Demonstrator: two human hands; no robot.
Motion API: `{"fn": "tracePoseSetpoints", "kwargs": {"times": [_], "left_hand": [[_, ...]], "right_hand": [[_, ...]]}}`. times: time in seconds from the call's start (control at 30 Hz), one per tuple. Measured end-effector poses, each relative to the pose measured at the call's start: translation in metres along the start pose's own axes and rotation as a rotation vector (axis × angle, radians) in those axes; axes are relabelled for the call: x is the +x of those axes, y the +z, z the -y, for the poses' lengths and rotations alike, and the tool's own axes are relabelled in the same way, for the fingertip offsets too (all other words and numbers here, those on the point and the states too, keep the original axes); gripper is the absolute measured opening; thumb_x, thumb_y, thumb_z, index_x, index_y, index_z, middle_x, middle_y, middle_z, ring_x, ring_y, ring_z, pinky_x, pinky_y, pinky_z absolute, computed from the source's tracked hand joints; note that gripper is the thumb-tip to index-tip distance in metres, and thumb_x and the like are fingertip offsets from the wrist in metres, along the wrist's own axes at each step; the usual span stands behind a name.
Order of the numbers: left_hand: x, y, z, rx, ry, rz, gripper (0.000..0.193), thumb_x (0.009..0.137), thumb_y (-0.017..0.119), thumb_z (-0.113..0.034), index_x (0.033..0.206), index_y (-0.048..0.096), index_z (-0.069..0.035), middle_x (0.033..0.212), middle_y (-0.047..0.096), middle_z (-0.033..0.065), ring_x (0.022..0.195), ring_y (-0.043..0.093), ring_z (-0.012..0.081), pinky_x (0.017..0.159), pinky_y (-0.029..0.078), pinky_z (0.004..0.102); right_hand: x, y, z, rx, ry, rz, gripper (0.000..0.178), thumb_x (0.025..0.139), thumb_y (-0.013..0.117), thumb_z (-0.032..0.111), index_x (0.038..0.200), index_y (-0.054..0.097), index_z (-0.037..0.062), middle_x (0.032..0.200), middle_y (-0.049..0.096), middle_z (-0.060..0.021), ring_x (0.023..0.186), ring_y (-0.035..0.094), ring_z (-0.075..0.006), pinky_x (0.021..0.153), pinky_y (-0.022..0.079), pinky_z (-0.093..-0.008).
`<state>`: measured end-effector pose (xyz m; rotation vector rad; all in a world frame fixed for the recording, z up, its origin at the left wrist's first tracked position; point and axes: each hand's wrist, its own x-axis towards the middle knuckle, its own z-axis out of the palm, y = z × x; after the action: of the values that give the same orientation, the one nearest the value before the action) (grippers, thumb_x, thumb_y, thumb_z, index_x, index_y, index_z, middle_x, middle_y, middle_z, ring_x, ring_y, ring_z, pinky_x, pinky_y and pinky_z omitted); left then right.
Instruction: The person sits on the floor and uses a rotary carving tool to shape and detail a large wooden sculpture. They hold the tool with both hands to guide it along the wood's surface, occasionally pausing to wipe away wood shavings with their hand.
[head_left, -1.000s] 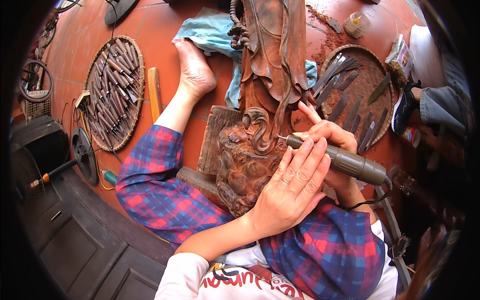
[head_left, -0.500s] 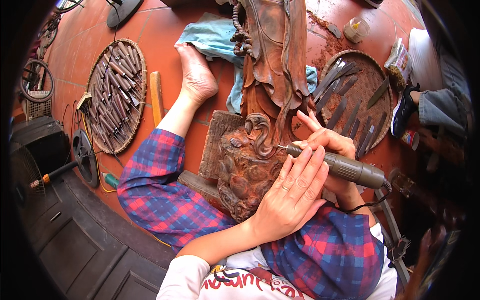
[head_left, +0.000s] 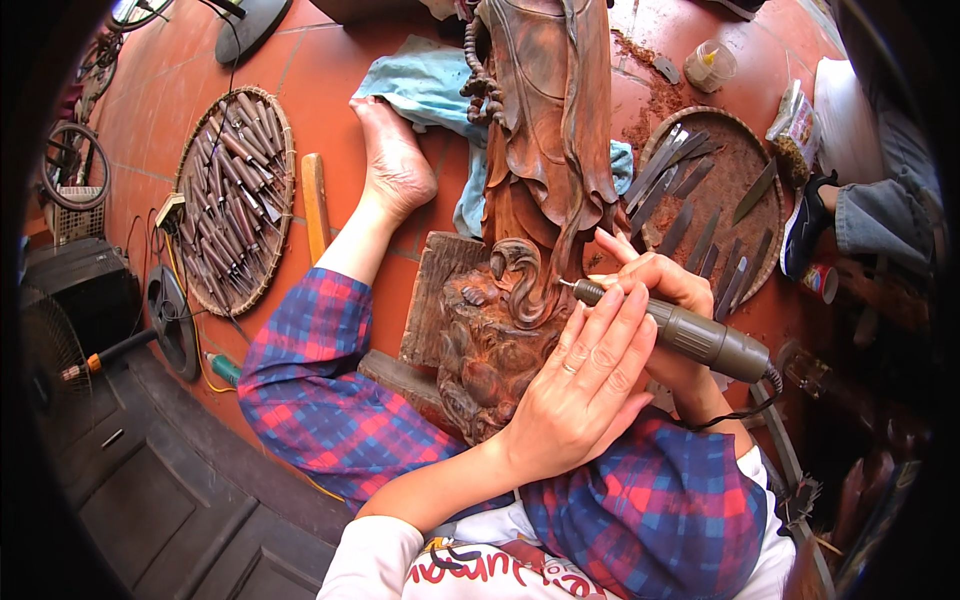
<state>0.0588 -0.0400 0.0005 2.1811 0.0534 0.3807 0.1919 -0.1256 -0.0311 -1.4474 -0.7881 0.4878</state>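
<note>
A tall brown wooden carved statue lies on the tiled floor, its base between my legs. My right hand grips a grey-green rotary carving tool, whose tip touches a curled detail near the base. My left hand rests on the carving with fingers spread, steadying against the tool and my right hand. It holds nothing.
A round woven tray of chisels lies at the left, another tray of blades at the right. My bare foot rests near a blue cloth. Another person's shoe and leg sit at right. A wooden stick lies by the left tray.
The tool tip has shifted slightly left along the carving, and both hands moved with it. The statue has not moved.
</note>
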Motion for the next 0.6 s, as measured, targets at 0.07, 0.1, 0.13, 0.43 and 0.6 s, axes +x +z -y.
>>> {"fn": "tracePoseSetpoints", "kwargs": {"times": [0.07, 0.1, 0.13, 0.43, 0.6], "left_hand": [[-0.002, 0.000, -0.002, 0.002, -0.004, 0.004, 0.078, 0.073, 0.078, -0.014, 0.138, 0.041, 0.008, 0.145, 0.037, 0.0300, 0.136, 0.036, 0.0453, 0.110, 0.033, 0.0538], [-0.003, 0.000, -0.003, 0.002, -0.006, 0.006, 0.078, 0.073, 0.078, -0.014, 0.138, 0.041, 0.009, 0.145, 0.037, 0.0303, 0.136, 0.036, 0.0454, 0.109, 0.033, 0.0538], [-0.005, 0.000, -0.004, 0.002, -0.009, 0.009, 0.078, 0.073, 0.078, -0.014, 0.138, 0.041, 0.009, 0.145, 0.037, 0.0305, 0.136, 0.036, 0.0454, 0.109, 0.033, 0.0538], [-0.020, 0.001, -0.015, 0.038, -0.053, 0.025, 0.078, 0.073, 0.078, -0.013, 0.138, 0.041, 0.009, 0.144, 0.037, 0.0331, 0.135, 0.036, 0.0486, 0.108, 0.034, 0.0536], [-0.010, 0.002, -0.005, 0.038, -0.002, 0.015, 0.078, 0.073, 0.078, -0.013, 0.138, 0.041, 0.010, 0.144, 0.037, 0.0328, 0.135, 0.037, 0.0486, 0.108, 0.034, 0.0532]], "right_hand": [[-0.002, -0.003, 0.001, -0.028, 0.017, 0.035, 0.013, 0.076, 0.074, 0.006, 0.080, 0.064, 0.0001, 0.077, 0.066, -0.0090, 0.087, 0.069, -0.0235, 0.106, 0.039, -0.0568], [-0.003, -0.004, 0.002, -0.051, 0.026, 0.050, 0.013, 0.076, 0.074, 0.006, 0.080, 0.064, 0.0004, 0.077, 0.066, -0.0090, 0.092, 0.069, -0.0266, 0.107, 0.037, -0.0573], [-0.003, -0.005, 0.004, -0.074, 0.035, 0.065, 0.013, 0.076, 0.074, 0.006, 0.080, 0.064, 0.0007, 0.078, 0.067, -0.0090, 0.097, 0.069, -0.0298, 0.107, 0.036, -0.0578], [-0.005, -0.006, 0.009, -0.094, -0.010, 0.187, 0.020, 0.078, 0.076, 0.013, 0.074, 0.061, 0.0000, 0.076, 0.068, -0.0081, 0.112, 0.061, -0.0441, 0.112, 0.018, -0.0643], [-0.005, -0.009, 0.003, -0.062, 0.027, 0.135, 0.019, 0.072, 0.075, 0.012, 0.084, 0.065, 0.0000, 0.080, 0.068, -0.0093, 0.112, 0.061, -0.0420, 0.110, 0.027, -0.0626]]}}
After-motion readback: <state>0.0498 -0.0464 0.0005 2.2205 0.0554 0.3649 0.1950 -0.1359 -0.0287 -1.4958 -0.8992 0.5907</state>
